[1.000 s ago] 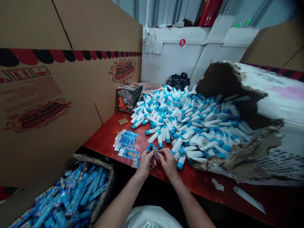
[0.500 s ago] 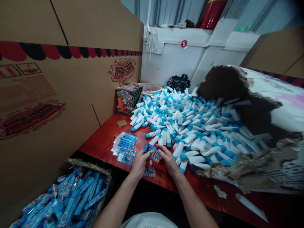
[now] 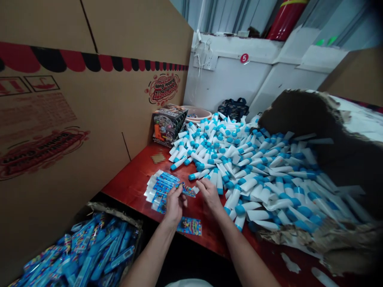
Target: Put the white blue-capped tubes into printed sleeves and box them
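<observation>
My left hand (image 3: pixel 176 203) is closed on a blue printed wrapper (image 3: pixel 188 190), which lies tilted above the red table. Just right of the wrapper, my right hand (image 3: pixel 209 194) has its fingers pinched together near the wrapper's end; whatever they hold is too small to name. A fanned stack of blue printed wrappers (image 3: pixel 158 189) lies left of my hands. Another flat wrapper (image 3: pixel 191 226) sits at the table's front edge, below my left hand. Beyond my hands spreads a large heap of white tubes with blue caps (image 3: pixel 239 151).
An open box of blue wrapped tubes (image 3: pixel 98 243) stands low at the left. Tall cardboard (image 3: pixel 98 103) walls the red table (image 3: pixel 131 171) on the left. A toy box (image 3: pixel 167 125), a pink basin (image 3: pixel 199 113) and a dark bag (image 3: pixel 233 108) stand behind; torn cardboard (image 3: pixel 302 111) is at right.
The wrapper in my left hand has tilted from facing me to nearly edge-on. My right hand has moved slightly away from it. The view has shifted, showing more of the wrapper at the front edge.
</observation>
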{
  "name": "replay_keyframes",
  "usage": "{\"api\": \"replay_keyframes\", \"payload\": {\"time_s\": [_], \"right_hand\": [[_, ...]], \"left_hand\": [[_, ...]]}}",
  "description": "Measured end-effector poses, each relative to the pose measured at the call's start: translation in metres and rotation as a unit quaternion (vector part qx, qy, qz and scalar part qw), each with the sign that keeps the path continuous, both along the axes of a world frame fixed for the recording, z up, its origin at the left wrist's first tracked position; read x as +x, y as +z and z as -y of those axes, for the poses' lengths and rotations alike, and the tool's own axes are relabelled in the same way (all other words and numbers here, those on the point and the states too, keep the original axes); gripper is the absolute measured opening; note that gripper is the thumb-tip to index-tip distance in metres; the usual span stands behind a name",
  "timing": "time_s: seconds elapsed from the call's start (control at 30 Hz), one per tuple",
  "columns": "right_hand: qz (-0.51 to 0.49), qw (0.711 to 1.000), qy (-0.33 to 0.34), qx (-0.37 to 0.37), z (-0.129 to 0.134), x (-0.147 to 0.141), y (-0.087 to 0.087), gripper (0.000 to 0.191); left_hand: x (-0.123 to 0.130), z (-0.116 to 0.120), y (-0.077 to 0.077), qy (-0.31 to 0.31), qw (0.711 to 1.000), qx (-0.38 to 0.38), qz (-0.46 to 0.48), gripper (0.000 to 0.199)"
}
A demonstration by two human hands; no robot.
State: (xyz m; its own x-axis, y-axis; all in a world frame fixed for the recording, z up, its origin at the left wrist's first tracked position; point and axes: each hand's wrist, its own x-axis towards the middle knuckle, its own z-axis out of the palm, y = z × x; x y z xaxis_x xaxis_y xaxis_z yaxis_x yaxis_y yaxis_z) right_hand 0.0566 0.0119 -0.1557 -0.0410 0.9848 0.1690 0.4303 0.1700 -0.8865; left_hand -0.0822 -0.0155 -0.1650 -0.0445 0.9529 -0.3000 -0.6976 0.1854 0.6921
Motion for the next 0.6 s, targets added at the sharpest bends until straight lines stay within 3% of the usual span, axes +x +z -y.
{"api": "replay_keyframes", "payload": {"time_s": [0.07, 0.13, 0.2, 0.33, 0.47, 0.53, 0.6], "right_hand": [[0.166, 0.983, -0.030, 0.077, -0.018, 0.006, 0.006, 0.019], [0.333, 0.932, -0.041, 0.136, -0.033, 0.011, 0.006, 0.021], [0.391, 0.907, -0.034, 0.156, -0.043, 0.014, 0.003, 0.020], [0.344, 0.921, -0.054, 0.171, -0.046, 0.020, 0.003, 0.020], [0.264, 0.935, -0.122, 0.203, -0.024, 0.028, 0.021, 0.026], [0.148, 0.955, -0.159, 0.202, -0.004, 0.030, 0.032, 0.027], [-0.075, 0.963, -0.192, 0.170, 0.018, 0.029, 0.042, 0.026]], "left_hand": [[-0.009, -0.005, 0.002, 0.013, 0.999, -0.015, 0.025, 0.025], [-0.017, -0.008, 0.004, 0.014, 0.998, -0.031, 0.052, 0.023], [-0.021, -0.008, 0.004, 0.013, 0.996, -0.048, 0.075, 0.021], [-0.024, -0.004, 0.001, 0.017, 0.990, -0.085, 0.113, 0.019], [-0.021, 0.000, 0.004, 0.010, 0.986, -0.098, 0.137, 0.016], [-0.016, 0.002, 0.007, 0.004, 0.985, -0.095, 0.143, 0.013], [-0.010, 0.005, 0.009, -0.003, 0.985, -0.091, 0.147, 0.010]]}}
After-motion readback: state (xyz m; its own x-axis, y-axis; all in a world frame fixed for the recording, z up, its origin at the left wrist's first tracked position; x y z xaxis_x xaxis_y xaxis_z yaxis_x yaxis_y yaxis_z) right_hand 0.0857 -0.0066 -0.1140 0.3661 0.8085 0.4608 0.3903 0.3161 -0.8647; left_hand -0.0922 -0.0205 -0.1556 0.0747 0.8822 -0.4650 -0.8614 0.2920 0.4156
